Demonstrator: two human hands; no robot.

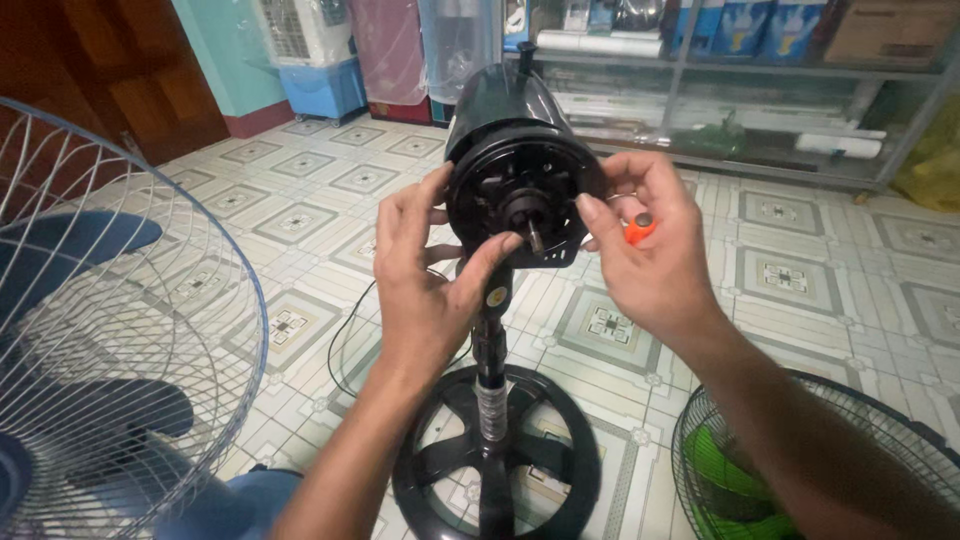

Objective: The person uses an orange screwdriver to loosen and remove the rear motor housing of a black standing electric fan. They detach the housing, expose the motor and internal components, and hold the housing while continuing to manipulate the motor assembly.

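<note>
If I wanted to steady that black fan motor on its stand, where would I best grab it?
Probably around the round motor housing, from both sides, as the left hand and right hand flank it now. Its drum shape fits the palms; the shaft juts forward, so avoid the front.

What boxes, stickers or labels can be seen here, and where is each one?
Brown cardboard box: top shelf, far right, rectangular.
Blue-and-white cartons: same shelf, left of it, a row.
Round yellow sticker: on the black fan pole, below the motor.
Silvery label band: lower on the pole.
</note>
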